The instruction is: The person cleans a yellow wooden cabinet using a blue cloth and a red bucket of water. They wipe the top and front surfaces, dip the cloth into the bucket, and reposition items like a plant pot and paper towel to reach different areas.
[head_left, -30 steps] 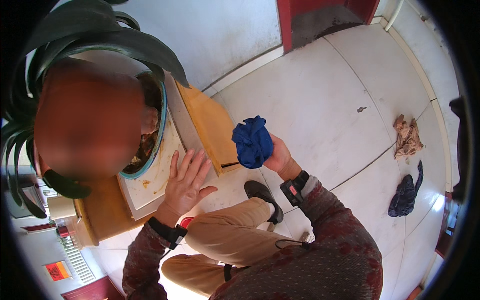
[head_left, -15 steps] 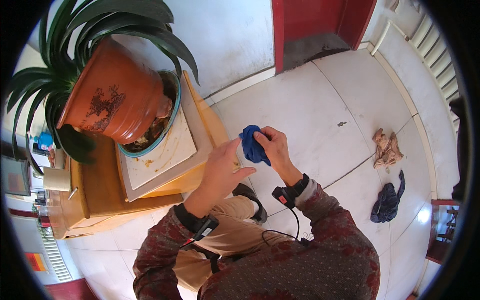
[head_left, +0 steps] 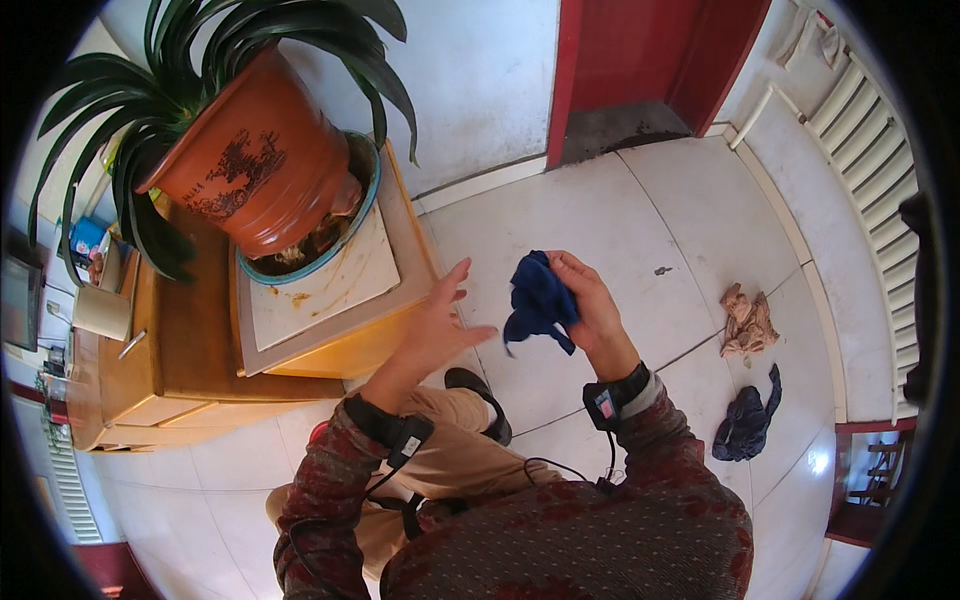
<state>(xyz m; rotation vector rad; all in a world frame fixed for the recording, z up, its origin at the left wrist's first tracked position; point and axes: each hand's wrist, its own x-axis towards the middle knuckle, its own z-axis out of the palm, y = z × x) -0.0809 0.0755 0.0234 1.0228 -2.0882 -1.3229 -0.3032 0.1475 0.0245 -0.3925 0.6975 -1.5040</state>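
Observation:
My right hand [head_left: 592, 305] grips a dark blue cloth [head_left: 540, 303], which hangs crumpled to the left of the fingers. Facing it across a gap, my left hand [head_left: 435, 325] is open and holds nothing, its fingers and thumb spread. Left of my left hand stands a wooden stand [head_left: 355, 345] with a stained pale board on top. A reddish-brown flowerpot [head_left: 255, 160] sits there in a blue-rimmed dish [head_left: 368, 190], with a long-leaved green plant [head_left: 250, 40] growing from it.
On the tiled floor to the right lie a crumpled tan cloth [head_left: 748, 322] and a dark blue cloth [head_left: 745, 420]. A wooden cabinet [head_left: 210, 330] adjoins the stand. Beyond are a red doorway [head_left: 640, 60] and a white radiator [head_left: 870, 150]. My shoe [head_left: 480, 400] rests beside the stand.
My hands have drawn further apart. The blue cloth, bunched up before, now hangs looser from my right hand. The view has shifted slightly.

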